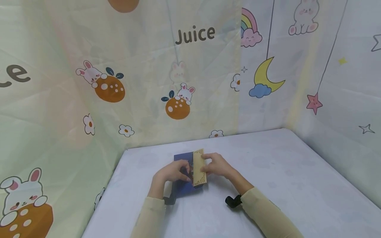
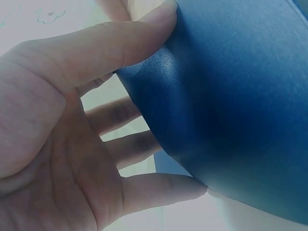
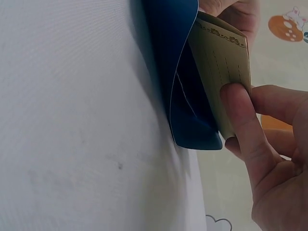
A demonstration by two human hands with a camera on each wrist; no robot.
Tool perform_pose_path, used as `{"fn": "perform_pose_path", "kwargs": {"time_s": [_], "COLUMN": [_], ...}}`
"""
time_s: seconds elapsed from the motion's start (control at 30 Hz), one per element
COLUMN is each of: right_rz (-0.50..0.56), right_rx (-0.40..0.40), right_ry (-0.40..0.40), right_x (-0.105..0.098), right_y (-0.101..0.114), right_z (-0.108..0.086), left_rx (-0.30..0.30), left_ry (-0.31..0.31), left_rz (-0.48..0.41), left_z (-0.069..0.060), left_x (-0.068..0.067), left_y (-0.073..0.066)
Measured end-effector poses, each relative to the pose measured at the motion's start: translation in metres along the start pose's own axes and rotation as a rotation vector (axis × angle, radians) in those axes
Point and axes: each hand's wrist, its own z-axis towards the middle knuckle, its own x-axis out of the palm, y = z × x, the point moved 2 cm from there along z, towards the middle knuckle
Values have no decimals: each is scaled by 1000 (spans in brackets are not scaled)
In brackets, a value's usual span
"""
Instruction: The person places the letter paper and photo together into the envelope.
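Note:
A dark blue paper envelope or folder (image 1: 186, 189) is over the white table, its surface bent in the left wrist view. My left hand (image 1: 172, 171) pinches an edge of the blue paper (image 2: 231, 96) between thumb and fingers. A cream card (image 1: 199, 170) with an ornate brown border stands partly inside the blue fold. In the right wrist view dashed lines run along the cream card (image 3: 216, 62). My right hand (image 1: 219, 164) grips the card's outer edge, thumb (image 3: 238, 103) on its face and fingers behind. The card's inner end is hidden by the blue paper.
A white cloth covers the table (image 1: 268, 172). Printed curtains (image 1: 143, 49) with rabbits, oranges and stars hang behind it and at both sides. A black strapped device (image 1: 233, 201) sits on my right wrist, by the sleeve.

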Motion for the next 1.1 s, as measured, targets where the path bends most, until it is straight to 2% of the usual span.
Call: {"fn": "perform_pose_path", "kwargs": {"time_s": [0.4, 0.8, 1.1], "right_rz": [14, 22, 46], "right_rx": [22, -15, -21], "right_ry": [16, 45, 66], "right_x": [-2, 4, 7], "right_y": [-1, -2, -3], "right_z": [1, -2, 1], "left_rx": [-11, 19, 0], "left_ry": [4, 10, 8], "left_rz": [8, -1, 7], "left_z": [0, 1, 1], "left_x": [0, 0, 0], "left_y": [-1, 0, 0]}}
